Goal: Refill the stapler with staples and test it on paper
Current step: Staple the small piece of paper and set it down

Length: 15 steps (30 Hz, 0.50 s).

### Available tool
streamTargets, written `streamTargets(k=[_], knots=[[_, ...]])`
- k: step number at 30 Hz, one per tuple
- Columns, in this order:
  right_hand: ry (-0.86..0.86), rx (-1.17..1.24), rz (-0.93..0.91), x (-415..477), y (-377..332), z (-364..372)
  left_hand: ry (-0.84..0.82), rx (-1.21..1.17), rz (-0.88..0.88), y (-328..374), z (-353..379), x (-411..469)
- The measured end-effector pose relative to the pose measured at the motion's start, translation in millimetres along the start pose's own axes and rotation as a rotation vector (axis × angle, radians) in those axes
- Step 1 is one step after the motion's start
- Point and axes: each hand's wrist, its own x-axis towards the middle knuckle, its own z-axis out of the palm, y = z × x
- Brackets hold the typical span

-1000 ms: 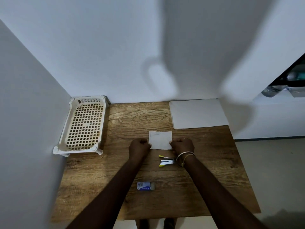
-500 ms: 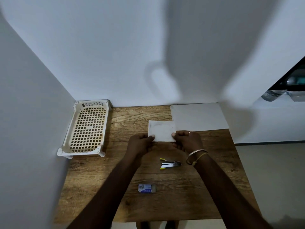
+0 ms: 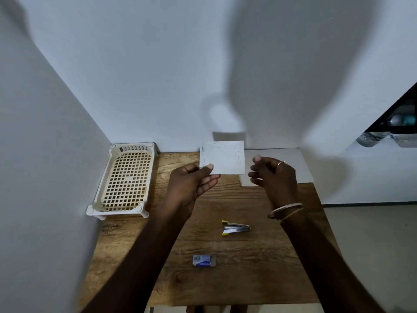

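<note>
My left hand (image 3: 191,184) pinches the lower left corner of a small folded white paper (image 3: 223,157) and holds it upright above the wooden table (image 3: 248,267). Just to the paper's right my right hand (image 3: 274,177) hovers with its fingers apart, not touching the paper. A small stapler (image 3: 235,227) with yellow ends lies open on the table below my right wrist. Nearer to me lies a small blue and white staple box (image 3: 204,260).
A cream plastic lattice tray (image 3: 126,180) stands at the table's back left against the wall. A larger white sheet (image 3: 293,163) lies at the back right. Walls close off the back and left; the floor shows to the right.
The paper has risen off the table. Both hands held it before; my right hand has let go, and my left hand alone holds it up.
</note>
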Motion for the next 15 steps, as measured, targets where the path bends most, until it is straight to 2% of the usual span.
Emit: streamTargets(k=[2, 6, 8, 11, 15], knots=[[-0.013, -0.398, -0.142, -4.8, 24.2, -2.6, 0.014, -0.012, -0.002, 0.4, -1.2, -0.6], [-0.415, -0.866, -0.133, -28.9, 82.8, -0.2, 0.024, -0.027, -0.013, 0.5, -3.9, -0.8], [-0.56, -1.065, -0.141, -40.1, 110.2, 2.2, 0.024, -0.032, -0.016, 1.0, -5.8, -0.7], [-0.579, -1.195, -0.208, -50.4, 138.3, 6.9, 0.027, -0.047, -0.018, 1.6, -8.3, 0.4], [-0.541, -1.235, -0.305, -54.1, 153.5, 8.9, 0.028, -0.052, -0.021, 1.9, -10.7, 1.2]])
